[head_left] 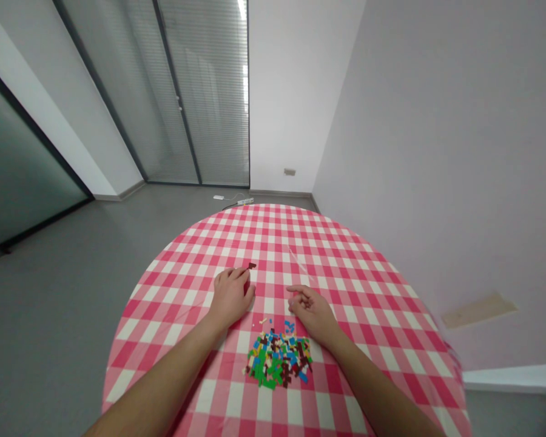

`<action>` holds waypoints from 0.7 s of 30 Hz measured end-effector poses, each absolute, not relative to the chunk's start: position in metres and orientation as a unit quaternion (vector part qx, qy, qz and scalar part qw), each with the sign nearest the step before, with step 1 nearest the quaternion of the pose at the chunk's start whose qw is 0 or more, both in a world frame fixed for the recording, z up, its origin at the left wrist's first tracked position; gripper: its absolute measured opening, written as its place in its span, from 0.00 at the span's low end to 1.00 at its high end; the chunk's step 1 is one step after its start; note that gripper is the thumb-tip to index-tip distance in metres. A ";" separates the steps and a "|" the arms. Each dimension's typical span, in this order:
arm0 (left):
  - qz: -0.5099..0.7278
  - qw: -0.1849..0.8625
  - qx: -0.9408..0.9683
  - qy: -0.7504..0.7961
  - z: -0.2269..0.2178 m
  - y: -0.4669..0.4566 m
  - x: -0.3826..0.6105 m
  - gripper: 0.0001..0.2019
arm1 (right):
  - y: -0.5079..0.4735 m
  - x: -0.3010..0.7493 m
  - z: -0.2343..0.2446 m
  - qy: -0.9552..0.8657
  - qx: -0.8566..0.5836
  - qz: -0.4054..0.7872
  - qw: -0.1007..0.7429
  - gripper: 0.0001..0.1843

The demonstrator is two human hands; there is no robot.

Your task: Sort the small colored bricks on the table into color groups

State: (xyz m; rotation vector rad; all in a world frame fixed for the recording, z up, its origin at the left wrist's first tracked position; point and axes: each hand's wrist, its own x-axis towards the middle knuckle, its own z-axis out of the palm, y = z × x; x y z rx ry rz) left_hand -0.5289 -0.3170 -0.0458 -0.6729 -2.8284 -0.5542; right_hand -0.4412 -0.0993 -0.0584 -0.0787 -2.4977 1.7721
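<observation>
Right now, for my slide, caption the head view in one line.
Left hand by a brown brick, right hand beside a heap of colored bricks on gingham cloth.

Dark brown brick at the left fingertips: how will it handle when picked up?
The dark brown brick looks flat, so it is probably stiff, light and unlikely to roll. Being tiny beside the left hand, it may be a fiddly pinch. It looks like smooth plastic, so it could slip.
</observation>
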 end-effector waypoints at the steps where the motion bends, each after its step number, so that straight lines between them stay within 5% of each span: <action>1: -0.185 0.091 -0.227 -0.952 -0.046 -0.317 -0.529 0.15 | -0.099 -0.441 -0.059 -0.815 -0.024 0.578 0.041 0.17; 21: -0.190 0.094 -0.232 -0.949 -0.047 -0.317 -0.528 0.13 | -0.101 -0.441 -0.054 -0.823 -0.025 0.566 0.039 0.17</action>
